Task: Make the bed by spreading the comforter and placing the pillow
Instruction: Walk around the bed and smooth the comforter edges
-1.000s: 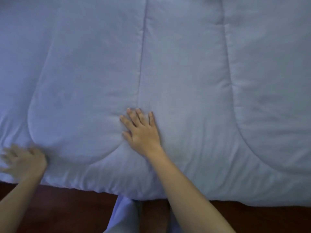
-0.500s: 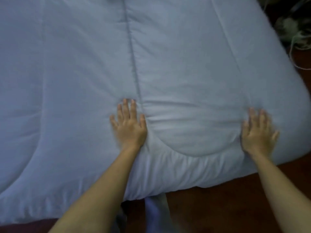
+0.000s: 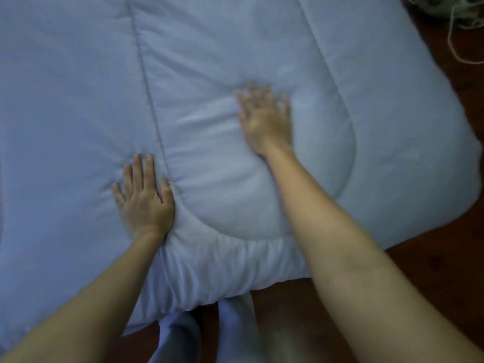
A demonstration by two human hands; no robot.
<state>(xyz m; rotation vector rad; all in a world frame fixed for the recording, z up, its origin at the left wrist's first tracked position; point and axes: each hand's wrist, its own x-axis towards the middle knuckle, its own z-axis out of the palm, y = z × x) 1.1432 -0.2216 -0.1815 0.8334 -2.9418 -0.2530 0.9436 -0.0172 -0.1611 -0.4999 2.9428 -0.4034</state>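
Note:
A pale blue quilted comforter [image 3: 78, 87] lies spread flat and fills most of the view, its near edge and right corner hanging over dark floor. My left hand [image 3: 144, 197] rests palm down on it beside a stitched seam, fingers apart. Further in and to the right, my right hand [image 3: 265, 119] lies flat on a rounded quilted panel, blurred by motion, with small wrinkles in the fabric beside it. Neither hand grips anything. No pillow is in view.
Dark reddish-brown floor [image 3: 432, 271] runs along the near side and the right of the comforter. A tangle of pale cord [image 3: 455, 24] lies on the floor at the top right. My legs in light trousers [image 3: 235, 328] stand against the near edge.
My right hand has slid from near the right corner inward to the middle of the rounded panel. My left hand stays flat beside the seam. The view has shifted slightly.

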